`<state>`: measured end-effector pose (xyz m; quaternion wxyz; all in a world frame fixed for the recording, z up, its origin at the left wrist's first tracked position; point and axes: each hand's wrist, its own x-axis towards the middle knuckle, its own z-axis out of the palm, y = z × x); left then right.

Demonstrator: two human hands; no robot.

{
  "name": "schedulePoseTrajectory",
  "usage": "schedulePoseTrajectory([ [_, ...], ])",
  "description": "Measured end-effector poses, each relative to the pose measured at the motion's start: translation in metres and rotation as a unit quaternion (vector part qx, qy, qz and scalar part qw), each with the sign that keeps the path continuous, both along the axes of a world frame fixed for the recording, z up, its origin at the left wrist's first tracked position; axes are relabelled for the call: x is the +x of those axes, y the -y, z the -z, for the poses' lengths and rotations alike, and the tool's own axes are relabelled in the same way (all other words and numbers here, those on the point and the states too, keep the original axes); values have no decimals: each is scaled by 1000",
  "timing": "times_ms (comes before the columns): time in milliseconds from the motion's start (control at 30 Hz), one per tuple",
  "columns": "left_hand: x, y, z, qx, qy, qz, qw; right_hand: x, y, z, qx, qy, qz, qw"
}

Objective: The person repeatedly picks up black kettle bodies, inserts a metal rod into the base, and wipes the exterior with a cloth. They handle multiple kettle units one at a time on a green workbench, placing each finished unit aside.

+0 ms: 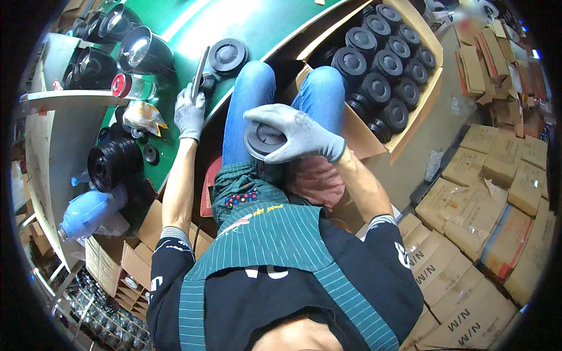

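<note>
My right hand (295, 134), in a grey glove, grips a black round cylindrical part (262, 140) with a ribbed lid, held over my lap above my blue jeans. My left hand (189, 112), also gloved in grey, reaches to the edge of the green table (246, 23) and holds a thin flat metal tool (199, 72) upright. A black round cap (227, 55) lies on the table just beyond that hand.
A cardboard box (404, 134) full of several black round parts stands by my right knee. Black lamp-like housings (140, 51), a red-capped jar (130, 86) and a stack of black rings (111, 164) sit at left. Sealed cartons (486, 210) fill the floor at right.
</note>
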<state>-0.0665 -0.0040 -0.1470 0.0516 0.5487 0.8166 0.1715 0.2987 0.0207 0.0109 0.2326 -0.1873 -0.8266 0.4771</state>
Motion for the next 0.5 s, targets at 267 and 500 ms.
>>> schedulePoseTrajectory([
  [267, 25, 24, -154, -21, 395, 73, 916, 1, 19, 17, -395, -264, 178, 862],
  [500, 119, 23, -241, -185, 289, 357, 869, 9, 1, 27, -567, -423, 133, 694],
])
